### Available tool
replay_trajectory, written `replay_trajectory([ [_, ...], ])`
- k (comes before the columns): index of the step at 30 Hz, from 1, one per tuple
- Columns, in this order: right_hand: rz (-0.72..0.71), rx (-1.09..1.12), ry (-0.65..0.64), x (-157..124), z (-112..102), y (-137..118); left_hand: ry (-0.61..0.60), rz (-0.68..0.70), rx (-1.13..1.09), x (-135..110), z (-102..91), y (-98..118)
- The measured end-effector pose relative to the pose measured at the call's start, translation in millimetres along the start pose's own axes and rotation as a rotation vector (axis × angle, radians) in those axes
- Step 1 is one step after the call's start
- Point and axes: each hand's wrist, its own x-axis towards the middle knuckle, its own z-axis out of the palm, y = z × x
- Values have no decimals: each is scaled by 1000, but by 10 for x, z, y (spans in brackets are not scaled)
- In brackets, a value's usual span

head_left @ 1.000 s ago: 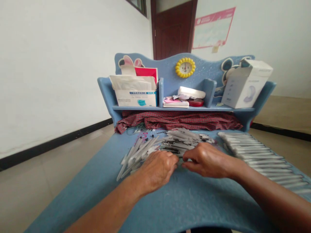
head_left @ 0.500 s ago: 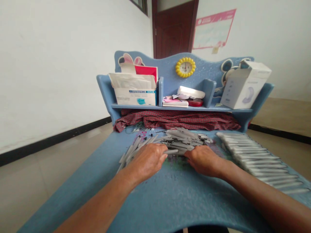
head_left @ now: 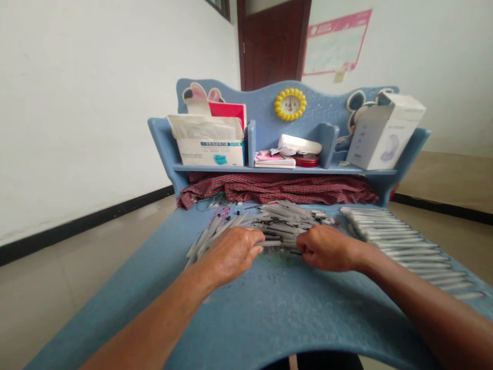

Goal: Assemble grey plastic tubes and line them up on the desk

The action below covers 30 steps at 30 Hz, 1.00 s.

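My left hand (head_left: pixel 235 252) is closed around a grey pen (head_left: pixel 270 243), whose end sticks out to the right from between thumb and fingers. Across a small gap, my right hand (head_left: pixel 326 248) is curled shut at the front edge of a loose pile of grey pens (head_left: pixel 287 218). Something thin and dark shows by its fingertips; what the fingers hold is hidden. Beyond my left wrist lie more pens (head_left: pixel 210 234) with dark ends, partly covered by the hand. To the right, a row of pens (head_left: pixel 400 241) lies side by side.
The blue desk (head_left: pixel 265 313) carries a back shelf with a mask box (head_left: pixel 211 151), a white box (head_left: pixel 385 133), stacked papers (head_left: pixel 274 161), a red tin (head_left: pixel 307 162) and a yellow-rimmed clock (head_left: pixel 290 104). Red checked cloth (head_left: pixel 277 187) is bundled under the shelf.
The view has shifted slightly. My right hand has drawn a little to the right, away from the pen's end. The pen in my left hand sits slightly lower.
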Motion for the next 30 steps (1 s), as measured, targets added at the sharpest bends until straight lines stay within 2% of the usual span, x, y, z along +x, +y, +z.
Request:
replay_trajectory([
  [3, 23, -16, 58, -35, -56, 33, -13, -6, 7, 7, -8, -10],
  [7, 18, -71, 70, -59, -95, 19, -25, 0, 18, 23, 4, -26],
  [12, -3, -135, 78, -54, -67, -20, -25, 16, -8, 27, 18, -7],
  [16, -59, -233, 154, -68, -21, -51, -53, 5, -62, 27, 1, 35],
  [20, -141, -362, 325, -91, 40, -105, -75, -32, -198, 25, -36, 86],
  [26, -316, -428, 686, -60, 95, -167, -77, -157, -557, 58, -29, 130],
  [28, -337, -389, 834, -51, 94, -163, -35, -204, -726, 72, -18, 131],
  [30, -297, -315, 928, -41, 96, -145, 61, -247, -915, 79, -22, 135],
])
